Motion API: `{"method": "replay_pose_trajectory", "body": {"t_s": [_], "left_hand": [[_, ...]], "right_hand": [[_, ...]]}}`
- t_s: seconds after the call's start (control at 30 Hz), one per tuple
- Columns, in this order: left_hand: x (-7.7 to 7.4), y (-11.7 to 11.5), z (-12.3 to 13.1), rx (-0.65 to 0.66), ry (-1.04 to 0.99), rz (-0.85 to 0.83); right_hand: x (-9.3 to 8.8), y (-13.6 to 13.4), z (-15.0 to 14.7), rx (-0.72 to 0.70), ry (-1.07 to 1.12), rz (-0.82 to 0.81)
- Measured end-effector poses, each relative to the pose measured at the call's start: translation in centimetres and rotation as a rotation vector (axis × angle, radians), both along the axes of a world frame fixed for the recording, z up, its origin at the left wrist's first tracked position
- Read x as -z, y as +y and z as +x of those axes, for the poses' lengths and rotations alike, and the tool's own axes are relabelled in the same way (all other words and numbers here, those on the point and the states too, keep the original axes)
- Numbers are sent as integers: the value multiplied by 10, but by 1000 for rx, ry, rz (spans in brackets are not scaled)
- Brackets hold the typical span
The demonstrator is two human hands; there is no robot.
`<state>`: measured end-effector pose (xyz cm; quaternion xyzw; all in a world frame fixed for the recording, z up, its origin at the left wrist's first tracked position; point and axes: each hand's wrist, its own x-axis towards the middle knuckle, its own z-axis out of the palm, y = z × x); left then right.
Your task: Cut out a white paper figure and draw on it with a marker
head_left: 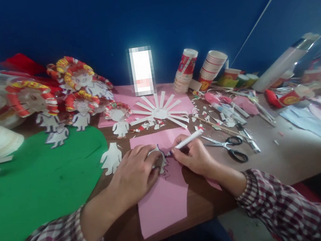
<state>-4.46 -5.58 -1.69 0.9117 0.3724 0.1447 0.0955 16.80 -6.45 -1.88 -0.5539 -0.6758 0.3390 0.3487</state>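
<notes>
A pink paper sheet (165, 212) lies on the brown table before me. On it, my left hand (134, 170) holds down a small white paper cutout (162, 158), its fingers curled over most of it. My right hand (194, 155) is closed round a white marker (189, 138), whose tip meets the cutout's right edge. Dark purple marks show along that edge and on the pink sheet. Just left of my left hand lies a white doll-shaped paper cutout (112, 158). Black-handled scissors (227, 144) rest to the right of my right hand.
A white paper sunburst (159, 112) lies behind the sheet among paper scraps. Decorated paper dolls (81, 112) stand back left, beyond a green sheet (51, 181). Stacked paper cups (212, 66), several markers and a clear-topped roll (284, 63) occupy the right side.
</notes>
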Motion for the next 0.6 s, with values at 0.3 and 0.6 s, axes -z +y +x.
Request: {"method": "replay_pose_trajectory", "body": {"t_s": [0.3, 0.6], "left_hand": [[-1, 0, 1, 2, -7, 3], [3, 1, -1, 1, -5, 11]], "right_hand": [[-2, 0, -1, -20, -2, 4], [-4, -1, 0, -44, 4, -1]]}}
